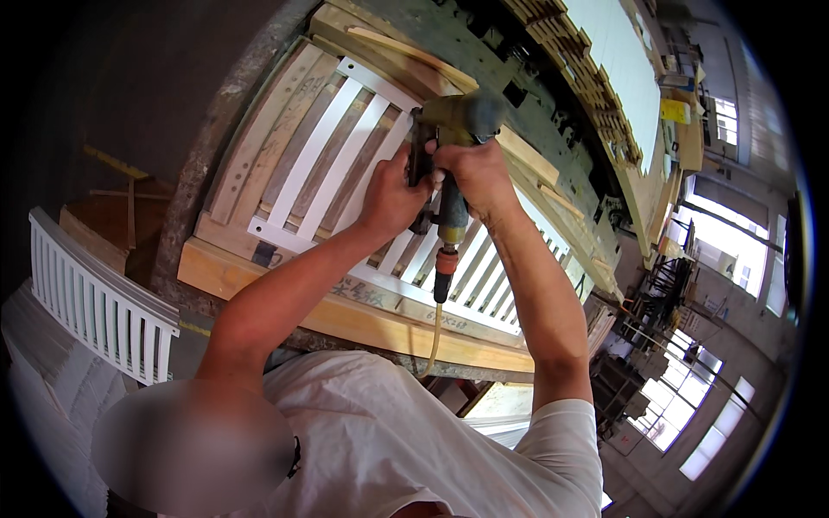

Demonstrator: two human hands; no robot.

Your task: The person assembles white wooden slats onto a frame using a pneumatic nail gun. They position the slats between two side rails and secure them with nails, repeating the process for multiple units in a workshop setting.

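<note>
A pneumatic nail gun (452, 211) is held over a white slatted panel (315, 160), its head blurred and pointing away from me. My right hand (477, 177) is wrapped around the gun's handle just below the head. Beside it, my left hand (390, 197) closes on the dark magazine side of the same tool; part of its fingers is hidden. From the red and black coupling at the handle's lower end runs a yellowish air hose (436, 341). Below the tool, the panel lies flat inside a wooden frame jig (250, 281), its slats running between two white rails.
Loose wood strips (414, 56) lie along the jig's far side. At the far right, wood pieces (596, 86) are stacked beside a white sheet. Another white slatted panel (104, 302) stands at the left, near a blurred round shape (194, 449). Windows and shelving line the right.
</note>
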